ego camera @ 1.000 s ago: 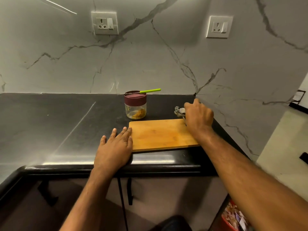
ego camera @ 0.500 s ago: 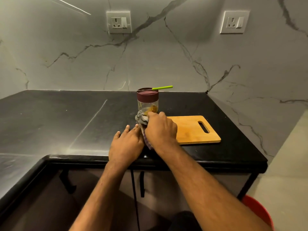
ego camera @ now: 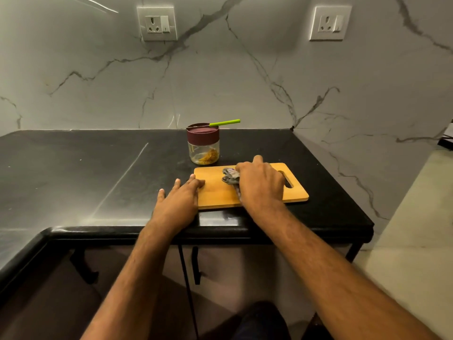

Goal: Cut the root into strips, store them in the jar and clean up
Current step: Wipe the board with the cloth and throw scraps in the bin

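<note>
- Moved since half a second ago: right hand [ego camera: 261, 184], clutching grey cloth [ego camera: 230, 177], from cutting board's [ego camera: 297, 196] left end to mid-board.
- Left hand [ego camera: 177, 201] spread flat, fingertips at board's left edge.
- Closed jar [ego camera: 203, 147] beyond, toward worktop's [ego camera: 98, 168] back edge.

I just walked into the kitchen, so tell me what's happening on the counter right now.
A person is wiping a wooden cutting board with a small grey cloth held under the right hand. The left hand lies flat at the board's left edge, steadying it. Behind the board stands a lidded jar with orange strips inside, and a green-handled knife rests across its lid.
</note>
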{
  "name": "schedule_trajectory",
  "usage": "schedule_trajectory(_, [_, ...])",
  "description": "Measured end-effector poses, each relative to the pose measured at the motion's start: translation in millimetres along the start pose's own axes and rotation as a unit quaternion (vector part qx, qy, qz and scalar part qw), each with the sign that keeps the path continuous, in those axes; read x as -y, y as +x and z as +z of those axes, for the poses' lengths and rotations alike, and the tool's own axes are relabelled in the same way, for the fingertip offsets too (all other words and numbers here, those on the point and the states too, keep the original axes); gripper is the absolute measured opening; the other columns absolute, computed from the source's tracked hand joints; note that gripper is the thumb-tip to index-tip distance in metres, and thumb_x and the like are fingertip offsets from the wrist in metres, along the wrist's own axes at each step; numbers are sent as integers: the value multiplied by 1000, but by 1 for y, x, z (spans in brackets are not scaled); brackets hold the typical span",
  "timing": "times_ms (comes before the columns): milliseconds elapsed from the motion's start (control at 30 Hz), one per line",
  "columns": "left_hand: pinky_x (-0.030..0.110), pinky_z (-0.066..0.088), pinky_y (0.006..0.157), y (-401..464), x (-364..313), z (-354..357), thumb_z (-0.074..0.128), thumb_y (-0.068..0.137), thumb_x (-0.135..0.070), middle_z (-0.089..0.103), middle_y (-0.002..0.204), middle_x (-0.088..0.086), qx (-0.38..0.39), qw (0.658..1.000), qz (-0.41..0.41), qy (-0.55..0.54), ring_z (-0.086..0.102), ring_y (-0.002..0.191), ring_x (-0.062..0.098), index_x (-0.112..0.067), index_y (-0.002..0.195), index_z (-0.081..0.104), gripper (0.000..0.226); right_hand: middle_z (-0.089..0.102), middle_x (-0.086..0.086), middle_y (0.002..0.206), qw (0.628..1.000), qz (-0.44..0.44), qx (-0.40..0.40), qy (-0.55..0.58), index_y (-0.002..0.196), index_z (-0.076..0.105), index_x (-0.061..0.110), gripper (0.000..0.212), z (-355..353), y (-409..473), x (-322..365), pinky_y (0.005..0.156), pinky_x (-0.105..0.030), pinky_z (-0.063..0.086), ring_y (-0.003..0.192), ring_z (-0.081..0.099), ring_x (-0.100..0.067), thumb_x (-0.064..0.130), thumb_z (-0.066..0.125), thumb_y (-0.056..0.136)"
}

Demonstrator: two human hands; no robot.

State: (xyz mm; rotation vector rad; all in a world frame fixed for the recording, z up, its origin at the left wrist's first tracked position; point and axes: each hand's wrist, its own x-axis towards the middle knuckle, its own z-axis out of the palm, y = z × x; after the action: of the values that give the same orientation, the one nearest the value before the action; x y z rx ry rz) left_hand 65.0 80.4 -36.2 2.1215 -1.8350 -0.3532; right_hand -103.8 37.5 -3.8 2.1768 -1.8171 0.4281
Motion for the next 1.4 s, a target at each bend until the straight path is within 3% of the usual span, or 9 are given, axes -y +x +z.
schedule_trajectory(267, [59,14,122,-19,-14,14,34,103,-11,44,154,3,-115,993,-25,-4,22,152,25,-28,146,39,46,39,-7,87,990,38,-21,-133,107,66,25,31,-3,-4,-65,48,-31,38,68,42,-19,45,66,83])
schedule_trajectory(433, [53,22,120,-24,-14,16,33,108,-24,59,138,5,-157,987,-31,-23,39,143,22,-23,139,46,34,36,-7,85,982,45,-38,-180,99,65,22,26,-17,-4,-80,47,-30,39,67,39,-19,36,74,79])
schedule_trajectory(567, [43,42,98,-30,-15,19,30,108,-29,67,113,5,-231,972,-4,-33,60,107,24,-19,129,51,31,48,-4,93,989,-16,-137,-49,102,60,24,20,-36,-4,-64,51,-29,39,72,53,-19,32,67,85])
schedule_trajectory(633, [38,41,82,-31,-12,17,32,108,-28,67,107,4,-244,968,2,-63,57,91,20,-20,128,51,29,51,-2,95,989,-57,-117,73,107,59,28,25,-43,-6,-41,59,-31,43,80,58,-20,42,63,86])
schedule_trajectory(767, [41,41,83,-33,-5,9,39,105,-26,68,118,10,-204,977,25,-54,58,115,32,-19,121,61,28,57,3,99,966,-59,-15,251,110,59,36,25,-34,-16,17,64,-30,43,86,58,-17,34,62,85])
schedule_trajectory(1000, [44,36,104,-31,-9,2,36,104,-23,58,134,12,-130,991,1,-28,44,135,36,-13,119,59,29,52,-3,97,986,-55,-33,152,110,58,34,22,-5,-22,49,62,-33,44,85,58,-23,24,51,92])
schedule_trajectory(1100, [53,20,120,-14,-2,0,33,108,-26,26,164,4,-55,998,17,-4,14,153,30,-25,149,42,42,49,-2,95,993,-46,-21,105,109,61,37,21,-4,-10,40,63,-34,47,84,55,-20,32,60,89])
schedule_trajectory(1200, [62,7,119,1,-4,-8,35,105,-13,-9,168,-6,49,998,41,15,-13,154,28,-40,156,26,58,48,-3,100,997,-19,29,63,116,59,37,32,-4,2,17,65,-35,46,86,51,-20,37,66,85])
schedule_trajectory(1400, [58,14,121,-1,1,-4,33,104,-16,32,158,-10,24,997,69,-10,28,147,21,-38,147,37,49,45,-4,96,998,48,28,-11,111,61,34,28,0,18,-35,60,-36,44,80,48,-20,37,67,84])
